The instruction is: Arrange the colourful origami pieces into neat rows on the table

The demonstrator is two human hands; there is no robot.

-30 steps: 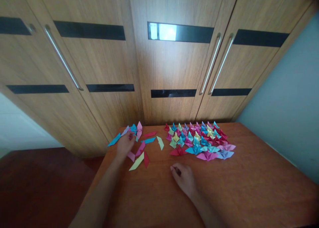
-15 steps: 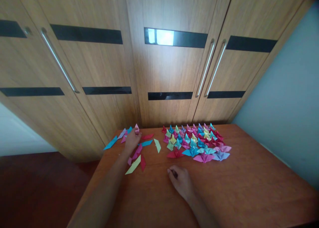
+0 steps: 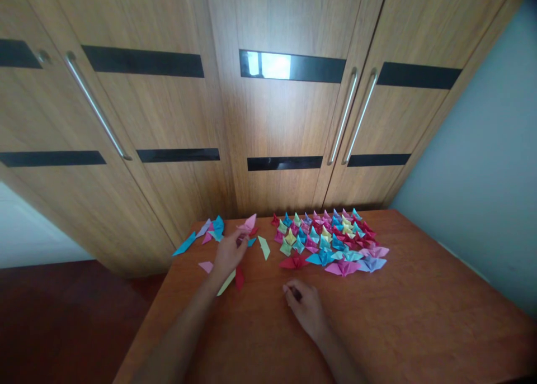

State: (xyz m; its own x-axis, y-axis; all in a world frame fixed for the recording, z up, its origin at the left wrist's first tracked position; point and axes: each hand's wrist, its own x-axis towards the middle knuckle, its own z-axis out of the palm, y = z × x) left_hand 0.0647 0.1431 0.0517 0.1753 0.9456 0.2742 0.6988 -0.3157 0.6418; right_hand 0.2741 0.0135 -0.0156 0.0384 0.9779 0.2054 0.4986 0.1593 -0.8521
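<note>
My left hand [image 3: 232, 251] is raised over the left part of the table, its fingertips pinching a pink origami piece [image 3: 248, 223]. Beneath and around that hand lie loose flat-folded papers: a blue piece [image 3: 184, 244], a lilac piece [image 3: 203, 227], a red piece [image 3: 239, 278] and a pale yellow-green piece [image 3: 264, 247]. My arm and hand partly cover some of them. My right hand [image 3: 305, 304] rests on the table with its fingers curled in, and nothing shows in it. Just beyond it are a spread red origami figure [image 3: 294, 261] and a spread pink one [image 3: 343, 268].
Many colourful origami figures [image 3: 325, 236] stand in close rows at the table's back right. The brown wooden table [image 3: 398, 317] meets a wooden wardrobe [image 3: 285, 127] with metal handles. A pale wall [image 3: 474, 166] rises on the right.
My left hand has moved right and toward me from the back left pile, carrying the pink origami piece. The right hand stays in place. The camera view has shifted slightly.
</note>
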